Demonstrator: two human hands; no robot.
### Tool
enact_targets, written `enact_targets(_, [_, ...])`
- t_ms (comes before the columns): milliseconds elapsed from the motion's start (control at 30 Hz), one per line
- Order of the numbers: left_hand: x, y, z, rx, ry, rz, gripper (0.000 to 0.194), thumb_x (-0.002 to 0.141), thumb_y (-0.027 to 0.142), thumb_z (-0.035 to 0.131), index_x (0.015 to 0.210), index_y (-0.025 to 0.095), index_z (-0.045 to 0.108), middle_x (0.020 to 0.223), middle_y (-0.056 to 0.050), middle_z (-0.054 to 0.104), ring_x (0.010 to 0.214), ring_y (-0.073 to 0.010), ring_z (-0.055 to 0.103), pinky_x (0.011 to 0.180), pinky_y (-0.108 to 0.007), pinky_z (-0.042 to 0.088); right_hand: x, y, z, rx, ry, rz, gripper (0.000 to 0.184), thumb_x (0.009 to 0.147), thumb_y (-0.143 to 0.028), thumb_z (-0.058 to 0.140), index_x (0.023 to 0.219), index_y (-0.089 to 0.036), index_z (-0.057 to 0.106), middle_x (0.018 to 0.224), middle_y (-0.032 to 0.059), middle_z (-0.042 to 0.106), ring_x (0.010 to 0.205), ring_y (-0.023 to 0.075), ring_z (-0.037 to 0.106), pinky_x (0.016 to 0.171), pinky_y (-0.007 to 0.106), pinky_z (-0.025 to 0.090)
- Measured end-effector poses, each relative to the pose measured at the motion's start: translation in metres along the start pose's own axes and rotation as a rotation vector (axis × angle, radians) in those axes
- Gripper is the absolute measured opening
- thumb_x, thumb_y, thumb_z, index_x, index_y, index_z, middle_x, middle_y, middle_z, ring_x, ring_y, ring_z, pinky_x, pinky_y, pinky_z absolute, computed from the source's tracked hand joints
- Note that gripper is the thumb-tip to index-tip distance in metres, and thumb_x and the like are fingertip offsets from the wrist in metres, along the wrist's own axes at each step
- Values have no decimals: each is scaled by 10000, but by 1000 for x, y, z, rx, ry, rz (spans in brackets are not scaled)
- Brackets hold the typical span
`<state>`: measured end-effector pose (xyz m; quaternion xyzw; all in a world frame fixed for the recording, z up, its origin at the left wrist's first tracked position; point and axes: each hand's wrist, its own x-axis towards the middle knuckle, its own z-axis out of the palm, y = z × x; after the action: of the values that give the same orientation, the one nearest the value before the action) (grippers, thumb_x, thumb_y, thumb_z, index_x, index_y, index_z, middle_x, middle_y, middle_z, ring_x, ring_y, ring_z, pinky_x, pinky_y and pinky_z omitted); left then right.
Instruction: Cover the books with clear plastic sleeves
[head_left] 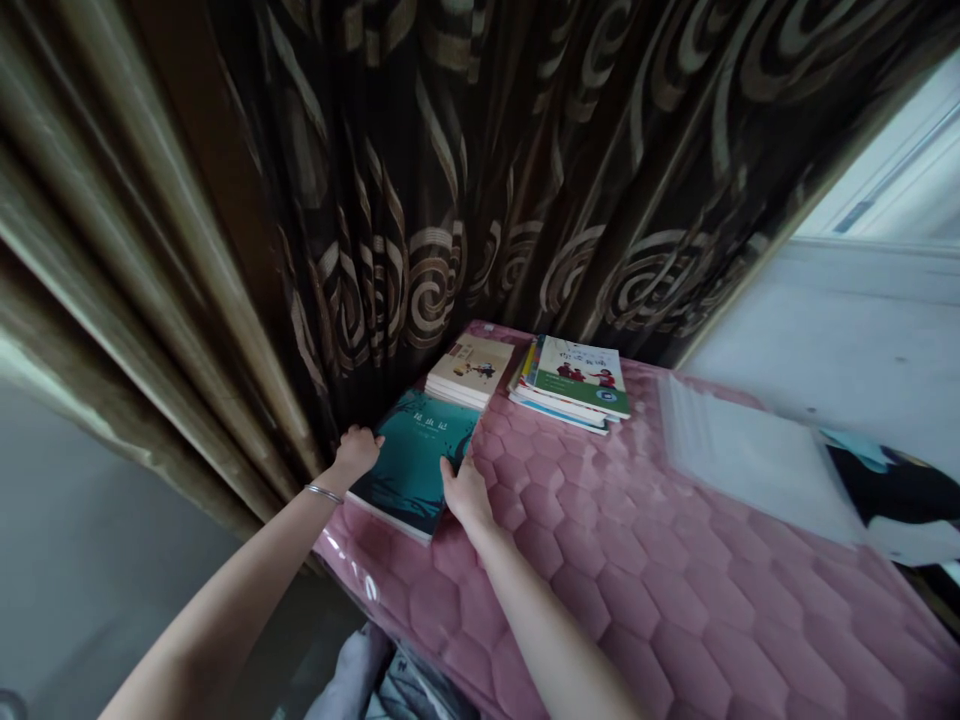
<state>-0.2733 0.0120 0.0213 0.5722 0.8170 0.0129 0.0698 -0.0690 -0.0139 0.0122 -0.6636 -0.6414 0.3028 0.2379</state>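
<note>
A teal book (416, 455) with a dark printed border lies flat on the pink quilted surface, its near corner pointing toward me. My left hand (358, 452) grips its left edge, thumb on the cover and a silver bangle at the wrist. On the opposite edge, my right hand (466, 490) holds the book with the thumb on top; the other fingers are partly hidden. Just beyond it, touching or nearly so, sits a stack of beige books (471, 370). To the right of that stands a pile of mixed books (574, 378), topped by a green and white cover.
A brown swirl-patterned curtain (435, 270) hangs behind the books, with a plain gold curtain (150, 250) at left. A translucent white sheet or folder (750, 455) lies on the pink padded tabletop (615, 560), near dark items (900, 490) at right.
</note>
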Motion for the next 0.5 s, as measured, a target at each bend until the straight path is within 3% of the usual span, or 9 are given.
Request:
enact_targets(233, [-4,0,0,12,17,16,443,960,365,365,1156,52,608,1158,-221,587,1112,-296,568,897,-354,444,-2,4,0,20,40,-28,476,962,-371,372,1264,-41,533,1184,211,657,1089,287,633,906,343,465])
enact_targets(500, [-1,0,3,43,15,4,454,964,375,344,1158,47,591,1146,-228,590,1105,-299,570,857,-354,468,-3,-3,-1,-36,39,-17,460,972,-324,359,1272,-19,525,1134,241,666,1064,296,645,888,352,469])
